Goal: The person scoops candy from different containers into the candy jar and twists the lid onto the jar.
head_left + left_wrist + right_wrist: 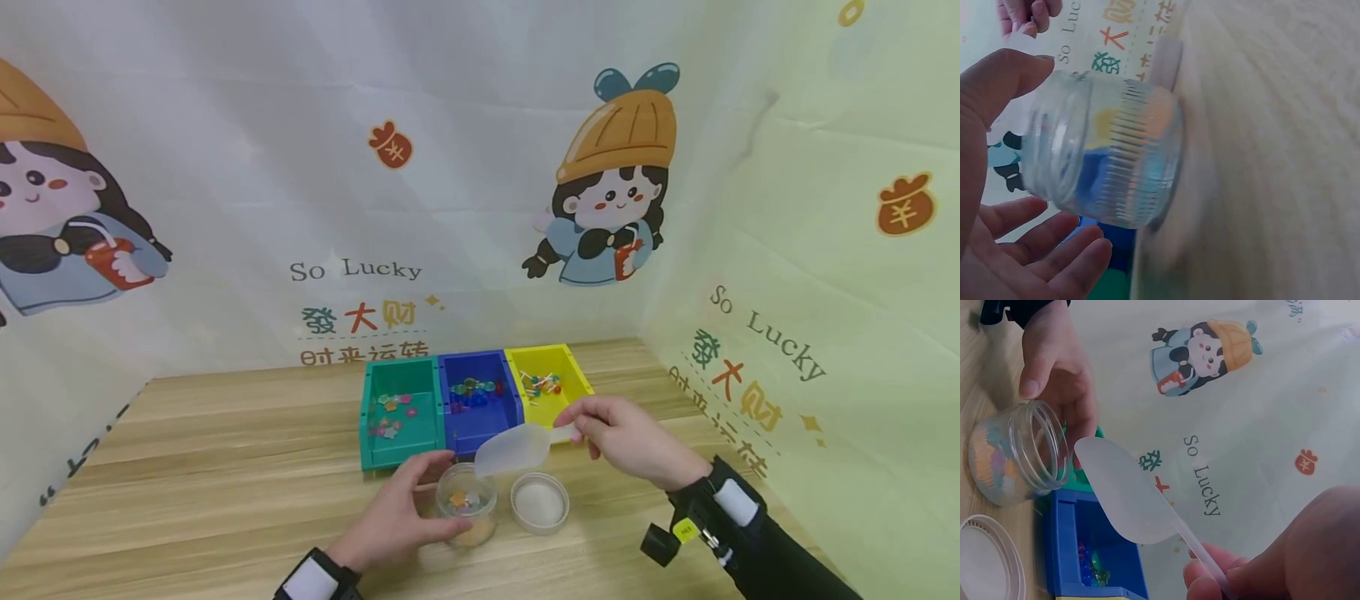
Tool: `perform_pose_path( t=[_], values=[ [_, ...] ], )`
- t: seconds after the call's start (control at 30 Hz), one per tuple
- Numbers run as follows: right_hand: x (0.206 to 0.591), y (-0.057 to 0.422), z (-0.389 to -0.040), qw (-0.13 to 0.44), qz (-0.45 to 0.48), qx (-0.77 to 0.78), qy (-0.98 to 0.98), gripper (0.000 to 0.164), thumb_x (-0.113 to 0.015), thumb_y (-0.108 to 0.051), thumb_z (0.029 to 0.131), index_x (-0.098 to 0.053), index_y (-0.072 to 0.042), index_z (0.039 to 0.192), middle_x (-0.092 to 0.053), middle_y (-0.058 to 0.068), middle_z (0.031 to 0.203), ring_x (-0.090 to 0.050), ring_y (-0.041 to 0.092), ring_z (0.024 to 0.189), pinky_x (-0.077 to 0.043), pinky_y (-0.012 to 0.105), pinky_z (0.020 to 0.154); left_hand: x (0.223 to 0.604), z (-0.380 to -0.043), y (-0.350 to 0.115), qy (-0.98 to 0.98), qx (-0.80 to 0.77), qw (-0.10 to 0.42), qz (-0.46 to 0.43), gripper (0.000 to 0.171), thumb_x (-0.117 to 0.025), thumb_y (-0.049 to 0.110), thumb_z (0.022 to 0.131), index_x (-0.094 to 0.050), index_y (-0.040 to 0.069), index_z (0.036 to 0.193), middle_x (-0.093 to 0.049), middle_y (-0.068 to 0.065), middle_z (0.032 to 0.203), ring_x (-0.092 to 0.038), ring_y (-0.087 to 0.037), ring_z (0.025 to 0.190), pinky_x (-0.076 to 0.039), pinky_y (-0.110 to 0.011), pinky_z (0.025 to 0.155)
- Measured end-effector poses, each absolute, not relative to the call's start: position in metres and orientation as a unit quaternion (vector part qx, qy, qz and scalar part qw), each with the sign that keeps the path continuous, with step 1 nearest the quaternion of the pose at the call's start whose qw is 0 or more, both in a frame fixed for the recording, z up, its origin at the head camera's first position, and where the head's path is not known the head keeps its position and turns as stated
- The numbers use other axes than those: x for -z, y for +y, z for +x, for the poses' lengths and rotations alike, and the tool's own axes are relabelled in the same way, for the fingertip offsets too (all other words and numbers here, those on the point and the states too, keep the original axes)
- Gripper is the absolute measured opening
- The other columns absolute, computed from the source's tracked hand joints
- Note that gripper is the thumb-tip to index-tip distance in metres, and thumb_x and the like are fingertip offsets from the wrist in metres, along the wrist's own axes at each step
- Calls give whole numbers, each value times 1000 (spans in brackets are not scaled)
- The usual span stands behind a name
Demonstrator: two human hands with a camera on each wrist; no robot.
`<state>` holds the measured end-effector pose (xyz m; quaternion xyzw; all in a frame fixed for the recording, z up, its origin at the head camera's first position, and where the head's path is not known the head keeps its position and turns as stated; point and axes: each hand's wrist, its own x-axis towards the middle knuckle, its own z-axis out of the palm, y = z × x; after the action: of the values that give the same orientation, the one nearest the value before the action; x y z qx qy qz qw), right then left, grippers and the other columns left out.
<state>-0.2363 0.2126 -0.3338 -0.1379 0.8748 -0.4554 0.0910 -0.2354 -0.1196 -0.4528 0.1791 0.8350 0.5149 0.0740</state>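
My left hand curves around a clear ribbed jar, thumb on the near side and fingers on the far side. The open-topped jar stands on the table with small colourful pieces inside. Between thumb and fingers, my right hand pinches the handle of a translucent white scoop. The scoop's blade is tilted over the far right of the jar's mouth, and no pieces show on it in the right wrist view. A round whitish lid lies just right of the jar.
Behind the jar, three joined bins stand in a row: green with small flower-like pieces, blue with shiny beads, and yellow with small coloured-headed sticks. A printed curtain borders the wooden table at the back and sides.
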Motion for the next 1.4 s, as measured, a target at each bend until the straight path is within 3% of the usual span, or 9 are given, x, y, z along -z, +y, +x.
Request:
perform_pose_path(
  t=[0.47,0.67,0.8,0.97,1.13,1.3,1.4],
  values=[
    [322,209,-241,58,-119,468,874,30,-46,-11,117,-71,-2,132,-63,9,104,-57,23,83,-41,25,60,421,-245,-139,815,-560,23,147,84,-89,29,95,-44,9,163,-51,-18,165,-53,-40,151,-53,-52,121],
    [318,207,-246,32,-113,473,873,30,-46,-11,117,-71,-3,132,-62,11,105,-56,24,83,-41,25,61,409,-250,-147,826,-545,-21,143,68,-73,36,107,-44,13,164,-54,-14,164,-54,-38,151,-52,-57,120],
    [315,203,-249,15,-98,479,872,31,-45,-13,117,-70,-3,133,-63,12,108,-57,26,86,-44,26,66,402,-252,-153,836,-530,-57,129,62,-63,42,112,-43,14,165,-56,-11,161,-58,-35,147,-52,-53,114],
    [312,199,-253,-8,-79,484,871,32,-46,-15,117,-68,-4,137,-63,14,111,-57,25,85,-43,26,65,398,-257,-162,841,-527,-74,99,64,-58,44,114,-39,15,168,-54,-13,161,-57,-34,144,-48,-51,113],
    [312,196,-261,-25,-65,487,870,32,-46,-16,117,-68,-5,138,-64,15,114,-55,25,81,-39,25,59,398,-264,-172,842,-532,-67,63,72,-56,54,113,-35,16,171,-49,-15,164,-54,-35,141,-55,-50,107],
    [318,192,-270,-35,-48,487,871,33,-45,-15,118,-69,-4,138,-65,16,118,-57,27,83,-42,28,65,404,-272,-179,848,-522,-83,41,71,-51,55,114,-37,14,170,-51,-16,157,-55,-33,135,-52,-41,104],
    [322,190,-276,-36,-45,484,873,34,-44,-14,118,-69,-4,138,-65,18,121,-58,28,84,-43,28,67,410,-276,-183,853,-513,-92,27,71,-49,56,114,-38,12,169,-51,-18,153,-55,-33,132,-51,-43,105]
  ],
)
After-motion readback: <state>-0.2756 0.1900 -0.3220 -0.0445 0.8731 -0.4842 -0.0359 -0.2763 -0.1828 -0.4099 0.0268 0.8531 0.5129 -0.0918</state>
